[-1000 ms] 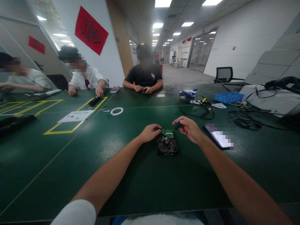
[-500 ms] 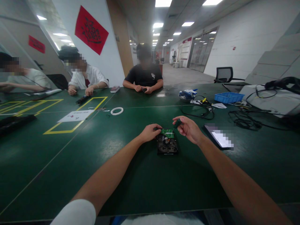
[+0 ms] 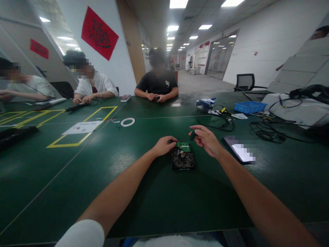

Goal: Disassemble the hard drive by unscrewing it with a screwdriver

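A hard drive (image 3: 183, 160) lies flat on the green table, its green circuit board (image 3: 183, 146) facing up at the far end. My left hand (image 3: 165, 145) grips the drive's far left corner, thumb on the board's edge and fingers curled along the side. Above the far right corner, my right hand (image 3: 204, 138) pinches the dark green handle of a small screwdriver (image 3: 192, 136). Its shaft points down to the board's corner; whether the tip sits in a screw is too small to tell.
Right of my hand lies a tablet-like device (image 3: 239, 151). Black cables (image 3: 268, 132), a blue tray (image 3: 248, 107) and a blue-and-white bundle (image 3: 205, 103) are farther right. A white ring (image 3: 128, 122) and a paper sheet (image 3: 81, 127) lie left. Several people sit across the table.
My hands and the drive stay nearly in place; the right fingers on the screwdriver handle have shifted slightly. A co-worker at left has brought both hands together on a dark object. Someone appears at far right.
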The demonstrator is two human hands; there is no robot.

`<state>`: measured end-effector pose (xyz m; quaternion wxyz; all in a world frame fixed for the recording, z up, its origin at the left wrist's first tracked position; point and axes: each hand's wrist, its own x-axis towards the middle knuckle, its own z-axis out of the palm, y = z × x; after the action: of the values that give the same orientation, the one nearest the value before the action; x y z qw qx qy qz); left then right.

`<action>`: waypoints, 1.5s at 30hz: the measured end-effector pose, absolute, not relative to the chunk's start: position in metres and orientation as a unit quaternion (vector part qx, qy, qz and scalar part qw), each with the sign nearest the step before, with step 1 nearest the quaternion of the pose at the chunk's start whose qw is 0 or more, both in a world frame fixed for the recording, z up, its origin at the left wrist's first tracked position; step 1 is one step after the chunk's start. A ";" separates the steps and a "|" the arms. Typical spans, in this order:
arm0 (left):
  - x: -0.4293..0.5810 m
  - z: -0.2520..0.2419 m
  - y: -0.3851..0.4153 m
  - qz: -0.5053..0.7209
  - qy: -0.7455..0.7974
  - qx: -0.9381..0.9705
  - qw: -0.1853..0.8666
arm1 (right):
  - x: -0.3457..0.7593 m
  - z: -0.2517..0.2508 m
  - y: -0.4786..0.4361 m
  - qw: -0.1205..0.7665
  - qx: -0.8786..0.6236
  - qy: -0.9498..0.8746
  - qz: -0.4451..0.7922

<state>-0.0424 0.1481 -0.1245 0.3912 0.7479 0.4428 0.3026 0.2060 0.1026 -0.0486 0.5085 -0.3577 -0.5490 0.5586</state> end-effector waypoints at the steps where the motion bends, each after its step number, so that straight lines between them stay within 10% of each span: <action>1: -0.042 -0.124 0.148 0.303 0.443 0.748 0.391 | 0.207 -0.050 0.104 0.515 -0.364 -0.555 0.542; 45: -0.042 -0.126 0.148 0.308 0.437 0.756 0.377 | 0.206 -0.045 0.102 0.533 -0.377 -0.530 0.541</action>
<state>-0.0420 0.1481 -0.1256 0.3773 0.7562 0.4368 0.3082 0.2062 0.1018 -0.0450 0.5331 -0.3766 -0.5305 0.5409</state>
